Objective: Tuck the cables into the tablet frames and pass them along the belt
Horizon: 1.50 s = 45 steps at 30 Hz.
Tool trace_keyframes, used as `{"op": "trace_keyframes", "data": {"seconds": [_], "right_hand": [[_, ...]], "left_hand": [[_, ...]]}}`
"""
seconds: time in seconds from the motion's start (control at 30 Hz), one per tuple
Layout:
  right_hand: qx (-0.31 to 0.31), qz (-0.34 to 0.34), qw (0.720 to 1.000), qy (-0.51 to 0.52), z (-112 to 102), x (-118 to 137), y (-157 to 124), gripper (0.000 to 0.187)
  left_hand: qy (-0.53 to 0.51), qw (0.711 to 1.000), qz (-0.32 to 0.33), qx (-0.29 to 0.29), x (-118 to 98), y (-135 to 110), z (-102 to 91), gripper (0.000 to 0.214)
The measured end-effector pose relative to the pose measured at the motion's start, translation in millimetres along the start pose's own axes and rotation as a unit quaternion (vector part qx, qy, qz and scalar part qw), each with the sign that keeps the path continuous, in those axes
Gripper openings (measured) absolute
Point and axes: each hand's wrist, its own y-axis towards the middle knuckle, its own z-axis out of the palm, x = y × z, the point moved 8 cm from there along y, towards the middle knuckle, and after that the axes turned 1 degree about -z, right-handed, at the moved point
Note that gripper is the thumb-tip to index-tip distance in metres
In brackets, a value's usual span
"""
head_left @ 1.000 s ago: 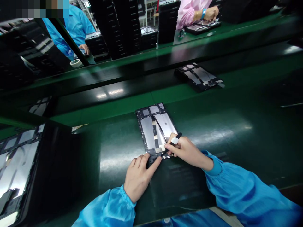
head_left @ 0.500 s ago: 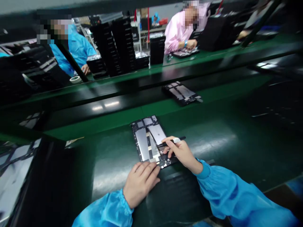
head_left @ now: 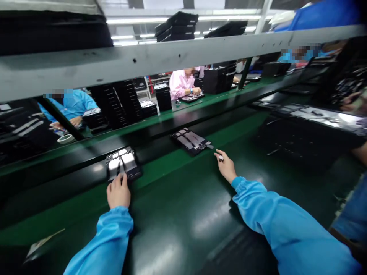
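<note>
My left hand (head_left: 118, 193) rests with its fingers stretched onto the near edge of an opened tablet back (head_left: 123, 163) that lies on the dark conveyor strip. My right hand (head_left: 225, 165) reaches forward on the green bench, fingers closed around a thin black pen-like tool (head_left: 218, 156) with a white band. A second opened tablet (head_left: 190, 141) lies on the conveyor just beyond and left of the right hand, not touched.
A grey shelf beam (head_left: 172, 55) crosses overhead. Stacks of black trays (head_left: 120, 103) stand across the line, where people in blue and pink coats work. A roll of tape (head_left: 65, 138) sits at left. Black trays with parts (head_left: 312, 114) lie at right.
The view has lifted. My left hand has pushed the tablet forward and left onto the conveyor strip. My right hand has left it and reached forward to the right, still holding the tool.
</note>
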Motion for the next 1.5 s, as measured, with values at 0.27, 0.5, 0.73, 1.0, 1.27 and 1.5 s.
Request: {"op": "trace_keyframes", "data": {"seconds": [0.27,0.5,0.73,1.0,1.27,1.5], "right_hand": [[-0.078,0.032,0.992,-0.093,36.6,-8.9,72.4,0.036],[-0.049,0.036,0.994,-0.087,58.0,-0.8,77.8,0.029],[0.036,0.008,0.999,0.017,58.2,16.0,19.8,0.039],[0.341,-0.013,0.935,0.101,43.2,44.2,-109.7,0.073],[0.441,-0.036,0.896,0.031,35.4,68.2,-201.6,0.059],[0.404,-0.046,0.913,0.016,19.0,92.8,-189.1,0.057]], "left_hand": [[-0.226,0.955,0.194,-0.02,-192.2,16.4,27.0,0.052],[-0.313,0.944,0.105,-0.01,-256.9,55.6,52.3,0.053],[-0.399,0.915,-0.058,-0.02,-191.5,30.1,42.7,0.045],[-0.457,0.881,-0.01,0.126,-110.0,-84.2,-10.0,0.051],[-0.435,0.88,-0.033,0.189,-66.6,-198.7,-64.3,0.055],[-0.329,0.934,0.012,0.136,-69.9,-192.8,-99.6,0.064]]}}
